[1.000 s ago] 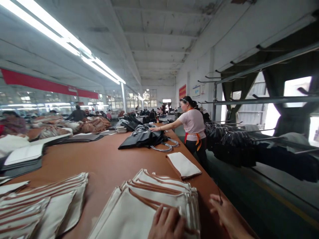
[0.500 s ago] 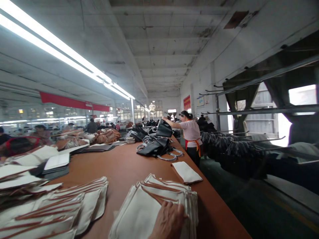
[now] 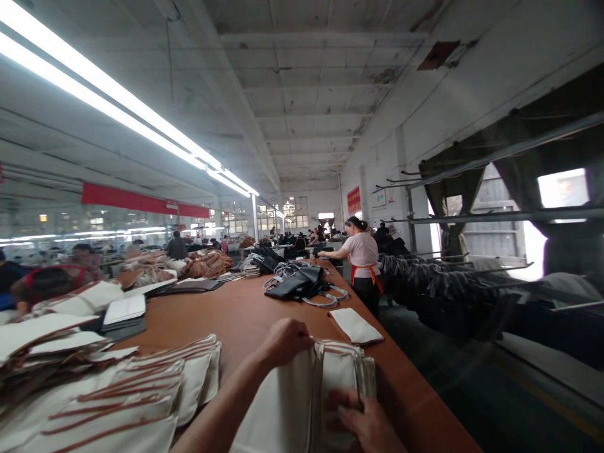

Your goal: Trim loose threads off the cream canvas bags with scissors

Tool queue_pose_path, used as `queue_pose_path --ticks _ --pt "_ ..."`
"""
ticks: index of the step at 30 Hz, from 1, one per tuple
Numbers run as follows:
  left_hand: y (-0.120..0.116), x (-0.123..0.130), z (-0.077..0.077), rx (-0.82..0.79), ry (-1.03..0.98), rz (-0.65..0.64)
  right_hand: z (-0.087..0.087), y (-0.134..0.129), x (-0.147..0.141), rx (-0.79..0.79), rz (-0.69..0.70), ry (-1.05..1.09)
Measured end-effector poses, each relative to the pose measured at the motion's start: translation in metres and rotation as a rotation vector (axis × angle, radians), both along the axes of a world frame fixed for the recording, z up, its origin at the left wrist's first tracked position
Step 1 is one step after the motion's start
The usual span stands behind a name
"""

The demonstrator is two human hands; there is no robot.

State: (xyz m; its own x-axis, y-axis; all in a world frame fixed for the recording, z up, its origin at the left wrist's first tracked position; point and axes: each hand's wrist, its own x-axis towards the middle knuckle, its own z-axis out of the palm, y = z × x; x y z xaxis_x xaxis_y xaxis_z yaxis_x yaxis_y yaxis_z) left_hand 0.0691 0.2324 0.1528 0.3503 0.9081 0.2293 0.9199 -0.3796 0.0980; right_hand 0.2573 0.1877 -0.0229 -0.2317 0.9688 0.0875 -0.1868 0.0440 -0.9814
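Note:
My left hand (image 3: 285, 341) is closed on the top edge of a cream fabric panel (image 3: 283, 402), which stands raised in front of me. Just right of it lies a stack of cream panels with brown edging (image 3: 338, 371). Over that stack is my right hand (image 3: 365, 420), its fingers stretched to the left and apart, somewhat blurred. No object shows clearly between them. My left forearm crosses in front of part of the raised panel, and the panel's lower end runs out of the picture.
Left of my arm more cream pieces with brown strips (image 3: 117, 396) lie fanned out. A folded cream piece (image 3: 356, 325) rests near the right edge of the brown table (image 3: 212, 308). Black bags (image 3: 297, 283) lie farther along. A co-worker (image 3: 363, 258) stands beside the table.
My left hand has come into view and lifted a panel's edge. My right hand has moved off the panel, rightward. The co-worker has lowered an arm and the raised black bag.

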Motion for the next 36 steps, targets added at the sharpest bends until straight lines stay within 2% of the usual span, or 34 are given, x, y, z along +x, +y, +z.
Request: queue_pose_path --ticks 4,7,9,12,16,19,21,23,25,28,30,32,36 --pt "-0.008 0.005 -0.005 -0.046 0.006 0.025 0.005 0.026 -0.052 0.046 0.005 -0.034" --pt "-0.016 0.007 -0.009 -0.009 -0.017 0.037 -0.003 0.042 -0.059 0.073 -0.041 -0.137" --pt "-0.017 0.005 -0.005 0.030 -0.056 0.039 -0.012 0.050 -0.053 0.063 -0.075 -0.197" --pt "-0.010 -0.006 0.018 0.091 -0.169 0.048 -0.022 0.054 -0.043 0.033 -0.154 -0.246" --pt "-0.010 -0.029 0.072 0.102 -0.379 0.027 -0.018 0.050 -0.042 -0.002 -0.243 -0.237" --pt "-0.039 -0.036 0.104 0.036 -0.495 -0.053 0.002 0.043 -0.038 0.044 -0.257 -0.218" --pt "-0.071 -0.030 0.106 -0.061 -0.558 -0.099 0.023 0.028 -0.026 0.101 -0.281 -0.188" --pt "-0.104 -0.017 0.090 -0.232 -0.644 -0.113 0.048 0.000 -0.006 0.165 -0.312 -0.133" --pt "-0.131 0.000 0.059 -0.342 -0.607 -0.137 0.072 -0.037 0.017 0.225 -0.281 -0.042" --pt "-0.157 0.024 0.006 -0.497 -0.656 -0.138 0.097 -0.093 0.041 0.239 -0.025 -0.005" --pt "-0.167 0.035 -0.023 -0.553 -0.748 -0.138 0.100 -0.117 0.047 0.206 0.170 -0.033" --pt "-0.173 0.043 -0.042 -0.568 -0.822 -0.153 0.092 -0.129 0.049 0.174 0.264 -0.045" --pt "-0.176 0.048 -0.059 -0.568 -0.830 -0.197 0.072 -0.134 0.052 0.153 0.220 -0.060"
